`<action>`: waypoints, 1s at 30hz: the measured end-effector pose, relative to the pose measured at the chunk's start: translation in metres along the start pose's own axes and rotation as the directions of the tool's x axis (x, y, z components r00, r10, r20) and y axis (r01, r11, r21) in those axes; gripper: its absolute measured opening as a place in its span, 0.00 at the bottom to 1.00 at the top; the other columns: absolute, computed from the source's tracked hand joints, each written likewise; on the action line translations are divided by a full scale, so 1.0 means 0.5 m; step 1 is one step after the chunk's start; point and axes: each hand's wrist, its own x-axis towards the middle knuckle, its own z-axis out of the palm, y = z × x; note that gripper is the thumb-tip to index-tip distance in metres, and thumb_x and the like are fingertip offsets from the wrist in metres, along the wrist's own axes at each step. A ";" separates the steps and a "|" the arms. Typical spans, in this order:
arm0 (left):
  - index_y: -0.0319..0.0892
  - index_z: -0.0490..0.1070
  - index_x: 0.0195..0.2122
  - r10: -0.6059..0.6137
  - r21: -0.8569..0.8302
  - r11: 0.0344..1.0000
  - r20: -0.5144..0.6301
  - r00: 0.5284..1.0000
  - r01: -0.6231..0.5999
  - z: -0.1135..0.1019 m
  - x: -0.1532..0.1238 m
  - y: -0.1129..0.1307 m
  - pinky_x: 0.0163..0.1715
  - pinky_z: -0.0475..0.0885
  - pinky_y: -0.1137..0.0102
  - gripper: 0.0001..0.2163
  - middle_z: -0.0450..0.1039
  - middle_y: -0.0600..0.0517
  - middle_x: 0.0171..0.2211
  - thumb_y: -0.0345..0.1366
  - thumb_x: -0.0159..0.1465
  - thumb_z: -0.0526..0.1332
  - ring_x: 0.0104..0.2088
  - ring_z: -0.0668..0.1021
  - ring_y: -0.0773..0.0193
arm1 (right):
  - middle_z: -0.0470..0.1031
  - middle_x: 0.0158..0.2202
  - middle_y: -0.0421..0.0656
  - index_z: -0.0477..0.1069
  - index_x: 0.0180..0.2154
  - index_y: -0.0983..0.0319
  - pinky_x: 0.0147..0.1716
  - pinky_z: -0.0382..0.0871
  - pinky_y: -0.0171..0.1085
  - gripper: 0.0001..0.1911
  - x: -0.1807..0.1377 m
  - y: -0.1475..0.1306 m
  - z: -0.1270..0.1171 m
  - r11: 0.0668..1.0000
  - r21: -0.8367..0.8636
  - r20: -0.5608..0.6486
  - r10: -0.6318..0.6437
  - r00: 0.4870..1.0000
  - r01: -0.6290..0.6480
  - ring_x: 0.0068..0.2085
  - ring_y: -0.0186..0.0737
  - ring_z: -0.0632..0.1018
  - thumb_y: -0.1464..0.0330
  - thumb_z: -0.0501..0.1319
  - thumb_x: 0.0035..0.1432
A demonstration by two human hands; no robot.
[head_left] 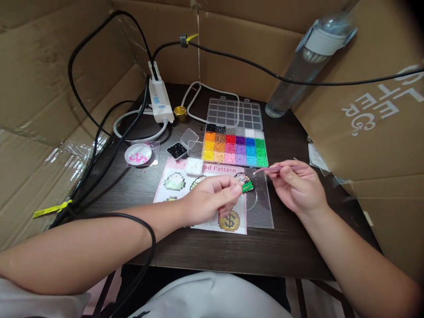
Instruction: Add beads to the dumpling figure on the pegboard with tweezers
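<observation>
My left hand (212, 196) rests on the bead pattern sheet (172, 194), fingers pinched together beside a small bead figure (245, 183) with green and pink beads. That figure lies on the clear pegboard (263, 207). My right hand (298, 187) is closed on pink tweezers (281, 168), whose tip points left toward the figure. Just behind stands the open bead box (236, 148) with many coloured compartments.
A white dish of pink beads (138, 154), a small tub of black beads (176, 150), a white bead tub (194, 166), a power adapter with cables (159, 99) and a water bottle (306, 62) sit on the dark table (232, 251). Cardboard walls surround it.
</observation>
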 end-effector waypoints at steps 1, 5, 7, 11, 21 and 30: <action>0.40 0.64 0.30 0.062 0.150 0.987 0.012 0.998 -0.063 0.002 -0.005 0.000 0.22 0.62 0.74 0.13 0.60 0.58 0.22 0.42 0.70 0.57 0.21 0.63 0.73 | 0.84 0.30 0.37 0.82 0.30 0.54 0.36 0.80 0.31 0.09 0.006 0.003 -0.005 1.000 -0.024 -0.012 -0.001 1.000 0.001 0.30 0.31 0.82 0.63 0.77 0.45; 0.40 0.66 0.29 0.282 0.541 0.703 0.383 0.880 -0.461 0.008 -0.017 -0.001 0.28 0.66 0.72 0.10 0.68 0.51 0.24 0.33 0.68 0.56 0.25 0.69 0.68 | 0.84 0.30 0.41 0.82 0.30 0.57 0.34 0.80 0.34 0.11 0.019 0.018 -0.014 0.992 -0.125 -0.001 0.022 1.000 -0.022 0.29 0.34 0.82 0.62 0.78 0.44; 0.41 0.66 0.28 0.292 0.585 0.619 0.448 0.845 -0.524 0.009 -0.017 -0.003 0.28 0.66 0.71 0.10 0.69 0.50 0.23 0.32 0.68 0.56 0.25 0.70 0.67 | 0.85 0.31 0.42 0.82 0.32 0.58 0.35 0.80 0.35 0.10 0.019 0.025 -0.018 0.981 -0.192 0.021 0.030 0.999 -0.026 0.30 0.35 0.83 0.62 0.76 0.47; 0.40 0.68 0.28 0.207 0.645 0.638 0.383 0.900 -0.421 0.007 -0.010 -0.005 0.26 0.65 0.72 0.12 0.70 0.50 0.23 0.35 0.69 0.55 0.24 0.70 0.68 | 0.85 0.34 0.43 0.83 0.34 0.58 0.36 0.80 0.35 0.06 0.014 0.030 -0.029 0.944 -0.330 0.068 0.037 0.997 -0.013 0.33 0.37 0.84 0.64 0.73 0.54; 0.40 0.70 0.28 0.130 0.692 0.631 0.354 0.926 -0.352 0.009 -0.010 -0.013 0.27 0.65 0.72 0.12 0.71 0.51 0.24 0.37 0.68 0.56 0.25 0.71 0.68 | 0.85 0.34 0.43 0.83 0.33 0.58 0.38 0.82 0.37 0.04 0.012 0.017 0.007 0.860 -0.506 0.120 0.001 0.993 0.060 0.36 0.41 0.85 0.66 0.70 0.56; 0.40 0.67 0.26 0.141 0.696 0.625 0.345 0.928 -0.354 0.012 -0.007 -0.016 0.27 0.64 0.72 0.12 0.68 0.52 0.22 0.36 0.68 0.56 0.25 0.69 0.69 | 0.85 0.33 0.43 0.83 0.32 0.58 0.37 0.83 0.39 0.04 0.010 0.013 0.013 0.826 -0.556 0.125 -0.022 0.992 0.089 0.35 0.43 0.86 0.66 0.69 0.56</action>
